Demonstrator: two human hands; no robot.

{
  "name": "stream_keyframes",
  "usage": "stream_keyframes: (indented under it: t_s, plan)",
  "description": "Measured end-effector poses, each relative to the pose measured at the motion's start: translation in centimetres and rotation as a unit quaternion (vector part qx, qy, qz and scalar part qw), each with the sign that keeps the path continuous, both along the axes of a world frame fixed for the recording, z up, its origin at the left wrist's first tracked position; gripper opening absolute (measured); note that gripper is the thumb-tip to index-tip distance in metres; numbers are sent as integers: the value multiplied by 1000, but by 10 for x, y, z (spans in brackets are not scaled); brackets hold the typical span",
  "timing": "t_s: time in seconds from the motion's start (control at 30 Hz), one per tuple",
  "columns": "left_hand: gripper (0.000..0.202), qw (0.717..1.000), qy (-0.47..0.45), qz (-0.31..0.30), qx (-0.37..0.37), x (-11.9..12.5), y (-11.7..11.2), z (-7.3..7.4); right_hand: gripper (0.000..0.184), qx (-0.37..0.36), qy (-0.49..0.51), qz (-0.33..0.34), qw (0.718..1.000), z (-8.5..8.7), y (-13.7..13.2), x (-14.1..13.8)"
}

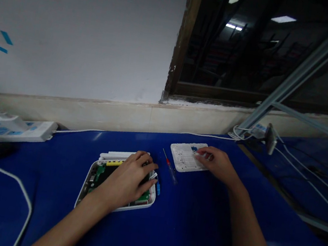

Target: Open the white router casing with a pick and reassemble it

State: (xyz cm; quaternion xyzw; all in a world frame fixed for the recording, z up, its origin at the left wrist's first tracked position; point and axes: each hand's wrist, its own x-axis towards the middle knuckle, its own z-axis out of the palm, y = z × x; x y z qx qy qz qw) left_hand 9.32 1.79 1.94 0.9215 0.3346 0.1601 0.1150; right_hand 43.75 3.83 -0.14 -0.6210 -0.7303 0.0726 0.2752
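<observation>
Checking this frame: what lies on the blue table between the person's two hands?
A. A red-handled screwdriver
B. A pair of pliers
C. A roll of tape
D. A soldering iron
A: the red-handled screwdriver lies on the blue table between the white casing under the left hand and the white panel under the right hand.

Left hand sitting on an open white plastic housing, green circuit board showing, right hand on its white cover, red-handled screwdriver between them on the blue bench.
</observation>
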Motion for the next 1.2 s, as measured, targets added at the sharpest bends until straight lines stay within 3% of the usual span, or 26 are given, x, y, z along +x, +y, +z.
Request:
stream_keyframes:
  t_s: [0.2,0.37,0.43,0.53,0.63,0.77,0.87,0.93,1.0,1.07,1.2]
  plan:
    - [29,998,-68,1,13,-6,-4,0,18,9,12,4,1000,-2,4,-5]
    - [29,975,-191,67,-90,-26,-10,13,16,85,44,31,995,27,-6,-37]
    - [36,937,-273,110,-189,-37,-10,16,13,95,58,58,992,41,-11,-63]
    - [52,832,-407,145,-348,-52,-8,18,9,93,56,129,986,55,-18,-114]
    - [63,746,-480,176,-426,-63,-7,17,10,79,26,199,976,60,-23,-164]
    - [67,688,-533,248,-426,-81,-5,17,14,76,118,257,956,61,-27,-200]
    - [65,666,-546,292,-416,-101,-2,18,15,105,206,194,953,61,-23,-190]
    - [67,665,-544,304,-412,-114,0,19,11,52,198,119,972,56,-18,-172]
    - [69,664,-549,306,-406,-124,3,20,21,-71,199,104,972,47,-15,-153]
    - [70,658,-557,305,-405,-129,4,19,27,-208,172,125,955,37,-14,-139]
    - [68,651,-558,298,-420,-130,5,16,28,-361,145,179,904,28,-19,-130]
